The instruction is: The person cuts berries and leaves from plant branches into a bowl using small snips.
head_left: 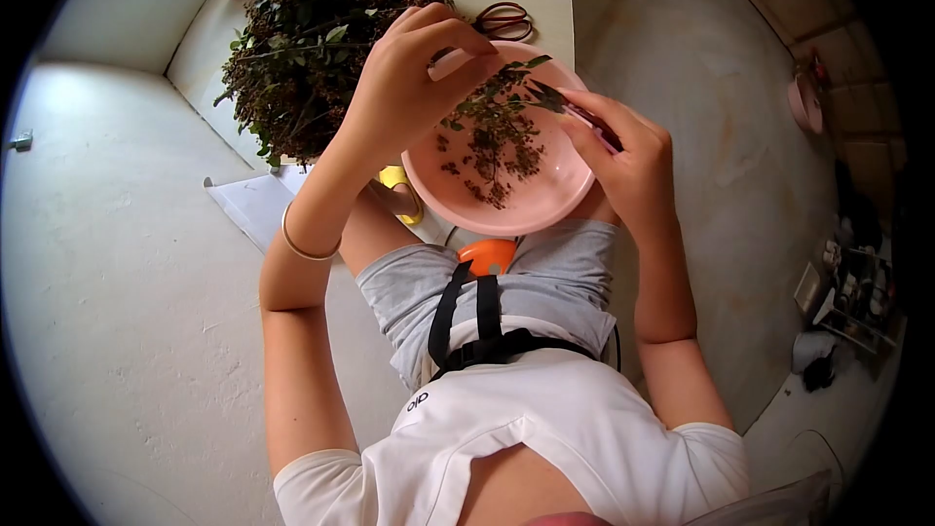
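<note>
My left hand (429, 63) pinches the top of a leafy sprig with small dark berries (502, 131), which hangs over the pink basin (448, 209). In my right hand (623, 151) are small scissors (589, 125), their blades apart and pointing left beside the sprig's upper leaves. The basin rests at my lap. Small berry clusters show against its inside; whether they lie loose or hang from the sprig is hard to tell.
A large heap of berry branches (302, 58) lies at the upper left. Red-handled scissors (504, 19) rest on a pale board (553, 15). White paper (248, 205) lies left of my legs, and an orange object (487, 255) sits between my thighs.
</note>
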Demonstrator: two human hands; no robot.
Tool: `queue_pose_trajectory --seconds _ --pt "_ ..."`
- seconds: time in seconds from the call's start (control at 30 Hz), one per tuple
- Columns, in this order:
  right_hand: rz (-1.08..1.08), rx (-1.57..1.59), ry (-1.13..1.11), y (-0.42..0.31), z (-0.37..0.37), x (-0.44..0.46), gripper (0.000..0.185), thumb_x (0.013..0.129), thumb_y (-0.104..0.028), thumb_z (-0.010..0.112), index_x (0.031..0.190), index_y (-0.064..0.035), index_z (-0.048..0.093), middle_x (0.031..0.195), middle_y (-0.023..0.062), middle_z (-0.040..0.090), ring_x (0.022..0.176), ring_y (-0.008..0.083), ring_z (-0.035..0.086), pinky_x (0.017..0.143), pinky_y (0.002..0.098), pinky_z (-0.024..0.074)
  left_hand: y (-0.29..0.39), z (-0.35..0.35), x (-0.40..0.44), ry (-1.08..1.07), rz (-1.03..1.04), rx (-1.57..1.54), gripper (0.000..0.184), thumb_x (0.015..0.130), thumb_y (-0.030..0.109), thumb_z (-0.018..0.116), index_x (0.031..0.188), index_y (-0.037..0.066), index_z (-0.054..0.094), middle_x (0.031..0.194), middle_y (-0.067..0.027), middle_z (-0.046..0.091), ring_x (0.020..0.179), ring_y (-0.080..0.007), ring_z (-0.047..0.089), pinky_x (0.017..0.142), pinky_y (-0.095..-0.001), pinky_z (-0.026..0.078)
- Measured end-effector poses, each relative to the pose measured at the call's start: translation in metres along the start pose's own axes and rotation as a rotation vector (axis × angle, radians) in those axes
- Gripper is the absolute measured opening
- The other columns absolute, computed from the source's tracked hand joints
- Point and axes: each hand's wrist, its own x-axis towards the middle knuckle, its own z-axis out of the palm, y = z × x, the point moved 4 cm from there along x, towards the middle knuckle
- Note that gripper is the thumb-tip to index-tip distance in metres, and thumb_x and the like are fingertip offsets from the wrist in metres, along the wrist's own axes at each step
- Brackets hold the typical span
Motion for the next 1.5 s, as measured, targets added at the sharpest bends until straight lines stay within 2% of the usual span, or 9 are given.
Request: queue_pose_trajectory --seconds 0.07,0.13,0.2,0.27,0.37,0.5,0.6,0.67,1.5 --pt "-0.064 -0.072 -0.008 -0.003 -0.003 0.000 0.029 0.078 -0.010 0.075 0.107 -0.0063 0.070 0.072 0.0050 0.060 0.058 0.0164 0.055 0.057 0.0266 0.0452 0.002 0.000 0.001 -0.034 -0.002 0.006 0.008 0.082 0.006 0.072 0.088 0.002 0.067 0.087 -0.0050 0.060 0.082 -0.0176 0.058 0.074 -0.0294 0.047" --pt "-0.129 -0.139 -0.018 -0.004 -0.004 0.002 0.033 0.076 -0.014 0.077 0.108 -0.0098 0.070 0.069 0.0021 0.057 0.056 0.0178 0.053 0.057 0.0287 0.0437 0.000 0.001 0.001 -0.041 -0.007 -0.020 0.008 0.083 0.006 0.071 0.088 0.002 0.067 0.087 -0.0051 0.060 0.083 -0.0173 0.058 0.075 -0.0291 0.047" --pt "-0.319 -0.233 -0.053 -0.007 -0.003 0.005 0.034 0.075 -0.008 0.078 0.108 -0.0071 0.069 0.074 0.0052 0.059 0.056 0.0186 0.054 0.051 0.0299 0.0454 0.001 0.000 0.001 -0.044 -0.005 -0.043 0.008 0.083 0.007 0.071 0.088 0.002 0.067 0.087 -0.0051 0.060 0.083 -0.0169 0.058 0.075 -0.0288 0.047" --pt "-0.360 -0.267 -0.055 -0.006 -0.003 0.009 0.035 0.075 -0.009 0.078 0.108 -0.0074 0.069 0.071 0.0043 0.057 0.055 0.0186 0.053 0.050 0.0305 0.0450 0.000 0.001 0.001 -0.067 -0.032 -0.092 0.009 0.083 0.008 0.072 0.088 0.002 0.068 0.088 -0.0048 0.060 0.083 -0.0162 0.058 0.076 -0.0282 0.047" --pt "-0.433 -0.313 -0.059 -0.012 -0.002 0.015 0.035 0.074 -0.010 0.078 0.108 -0.0076 0.069 0.067 0.0029 0.051 0.054 0.0179 0.051 0.049 0.0310 0.0441 0.000 0.000 -0.001 -0.052 -0.071 -0.137 0.011 0.080 0.014 0.075 0.086 0.006 0.070 0.086 -0.0057 0.063 0.087 -0.0236 0.060 0.079 -0.0342 0.047" --pt "-0.521 -0.399 -0.077 -0.014 -0.001 0.018 0.032 0.078 -0.018 0.074 0.109 -0.0113 0.069 0.066 -0.0011 0.044 0.058 0.0109 0.052 0.049 0.0253 0.0438 0.002 -0.003 -0.002 -0.052 -0.059 -0.133 0.010 0.080 0.013 0.075 0.086 0.006 0.071 0.087 -0.0055 0.063 0.088 -0.0235 0.060 0.079 -0.0342 0.047" --pt "-0.518 -0.349 -0.082 -0.018 -0.003 0.019 0.037 0.074 -0.012 0.078 0.110 -0.0067 0.069 0.064 0.0016 0.045 0.054 0.0162 0.047 0.048 0.0303 0.0415 0.002 -0.003 -0.002 -0.082 -0.039 -0.107 0.011 0.083 0.011 0.072 0.088 0.002 0.068 0.089 -0.0044 0.059 0.083 -0.0150 0.058 0.076 -0.0275 0.046" --pt "-0.528 -0.359 -0.083 -0.019 -0.004 0.019 0.037 0.074 -0.012 0.078 0.110 -0.0065 0.069 0.064 0.0015 0.044 0.054 0.0160 0.047 0.048 0.0303 0.0415 0.003 -0.002 -0.002 -0.049 -0.055 -0.127 0.010 0.080 0.014 0.075 0.085 0.006 0.071 0.086 -0.0058 0.063 0.087 -0.0238 0.060 0.079 -0.0345 0.048" --pt "-0.542 -0.337 -0.118 -0.019 -0.005 0.020 0.037 0.074 -0.010 0.078 0.109 -0.0048 0.070 0.065 0.0017 0.047 0.055 0.0157 0.049 0.048 0.0304 0.0413 0.002 -0.002 -0.002 -0.048 -0.013 -0.099 0.010 0.080 0.015 0.075 0.085 0.007 0.071 0.085 -0.0056 0.063 0.086 -0.0243 0.060 0.078 -0.0352 0.048"
